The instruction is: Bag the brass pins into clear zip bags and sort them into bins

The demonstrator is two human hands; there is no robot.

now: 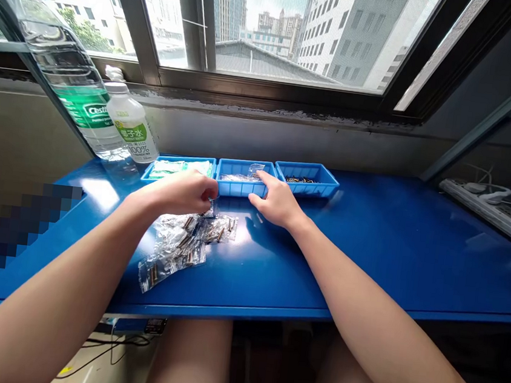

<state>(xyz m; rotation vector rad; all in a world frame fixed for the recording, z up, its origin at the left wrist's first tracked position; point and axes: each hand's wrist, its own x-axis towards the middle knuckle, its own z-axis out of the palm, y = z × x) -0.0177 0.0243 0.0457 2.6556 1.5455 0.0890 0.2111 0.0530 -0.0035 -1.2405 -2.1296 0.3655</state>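
Observation:
My left hand [186,191] is curled closed above the pile, with a bit of clear plastic packet [211,209] showing below its fingers. Under it lies a heap of small clear packets [181,241], several holding short brown-and-silver pin-like pieces. My right hand [279,201] reaches to the middle blue bin [242,188], thumb and forefinger apart. Its forefinger tip is at a small clear packet [256,170] inside that bin; whether it grips it I cannot tell, but the thumb is clear of it. More clear packets [234,177] lie in the same bin.
A left blue bin [148,174] holds white-and-green packets, and a right blue bin [324,189] holds small dark pieces. A large water bottle [73,75] and a white bottle [130,123] stand at the back left. On the right lies a power strip [468,205] with cables.

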